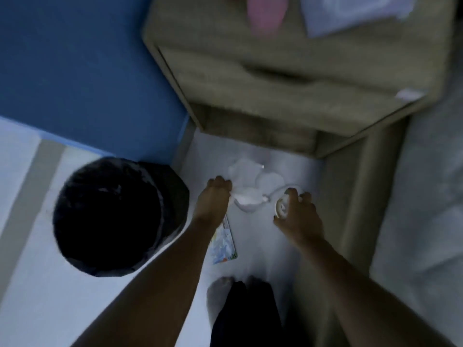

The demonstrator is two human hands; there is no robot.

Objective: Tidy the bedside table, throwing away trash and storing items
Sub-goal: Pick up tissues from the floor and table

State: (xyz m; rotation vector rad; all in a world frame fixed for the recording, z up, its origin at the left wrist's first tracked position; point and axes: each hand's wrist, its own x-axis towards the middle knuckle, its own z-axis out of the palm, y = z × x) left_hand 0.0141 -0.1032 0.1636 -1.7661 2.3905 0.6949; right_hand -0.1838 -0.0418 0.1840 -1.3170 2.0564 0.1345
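I look down at the white floor in front of the wooden bedside table (288,71). My left hand (215,196) grips crumpled white tissue (246,194) low over the floor. My right hand (298,216) closes around a small round white object (281,207) with a thin white cord curving from it toward the tissue. A colourful flat wrapper (224,244) lies on the floor under my left forearm. A black-lined trash bin (117,216) stands open to the left of my left hand. The picture is blurred and dim.
A blue bed (75,71) fills the upper left. On the bedside table's top lie a pink item (265,13) and a pale packet (355,13). A white scrap (409,94) sits at its right corner. My feet (223,294) are at the bottom.
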